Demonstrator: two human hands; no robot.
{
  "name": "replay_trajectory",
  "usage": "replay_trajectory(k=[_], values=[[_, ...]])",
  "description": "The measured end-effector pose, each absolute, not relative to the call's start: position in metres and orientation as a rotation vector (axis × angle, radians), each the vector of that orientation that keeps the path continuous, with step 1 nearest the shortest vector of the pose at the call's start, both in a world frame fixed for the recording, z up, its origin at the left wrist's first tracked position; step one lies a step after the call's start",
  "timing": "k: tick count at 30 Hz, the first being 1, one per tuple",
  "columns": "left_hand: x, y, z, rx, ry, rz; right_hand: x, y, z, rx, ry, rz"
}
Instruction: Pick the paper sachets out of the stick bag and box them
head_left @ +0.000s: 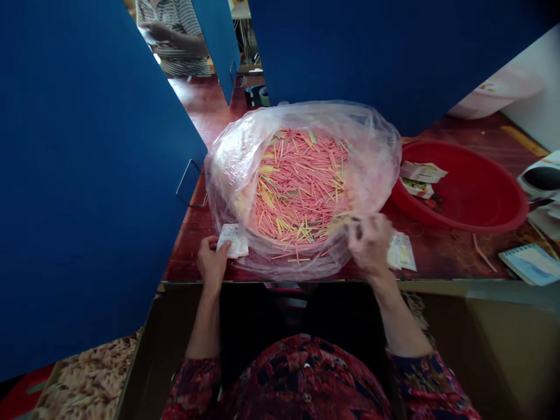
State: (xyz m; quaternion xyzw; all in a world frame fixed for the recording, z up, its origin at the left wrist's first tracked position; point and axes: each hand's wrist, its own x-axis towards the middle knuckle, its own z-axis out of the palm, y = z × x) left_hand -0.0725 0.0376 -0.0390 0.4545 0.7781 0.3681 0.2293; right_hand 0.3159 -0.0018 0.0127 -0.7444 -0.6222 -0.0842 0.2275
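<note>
A clear plastic bag (pixel 367 134) lies spread open on the table, full of thin short sticks (pixel 301 175), mostly pink with some yellow and a few green. At its front left corner my left hand (pixel 212 259) pinches a small white printed packet (pixel 234 240) between thumb and fingers. My right hand (pixel 371 240) is at the bag's right front edge, its fingers curled and smeared by motion. Whether it grips the plastic or some sticks I cannot make out. Beside that hand lie more printed packets (pixel 401 252) on the table.
A red basin (pixel 481 181) with a few packets in it stands at the right. Blue partitions (pixel 87 175) rise at the left and back, one with a wire handle (pixel 191 184). A small notepad (pixel 531 262) lies near the front right. Beyond the partition stands another person (pixel 179 41).
</note>
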Motion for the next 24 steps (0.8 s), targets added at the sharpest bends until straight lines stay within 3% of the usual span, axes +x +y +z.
replay_trajectory(k=[3, 6, 15, 24], values=[[-0.081, 0.039, -0.045, 1.203, 2.088, 1.097, 0.268, 0.009, 0.018, -1.724, -2.290, 0.078], [-0.084, 0.040, -0.046, 1.156, 2.060, 1.151, 0.234, 0.017, 0.017, -1.648, -2.546, 0.160], [-0.082, 0.033, -0.034, 1.079, 1.926, 1.238, 0.215, 0.036, 0.006, -1.562, -2.696, 0.062], [-0.094, 0.029, -0.035, 1.368, 2.107, 0.872, 0.224, 0.039, -0.002, -1.397, -2.789, 0.024]])
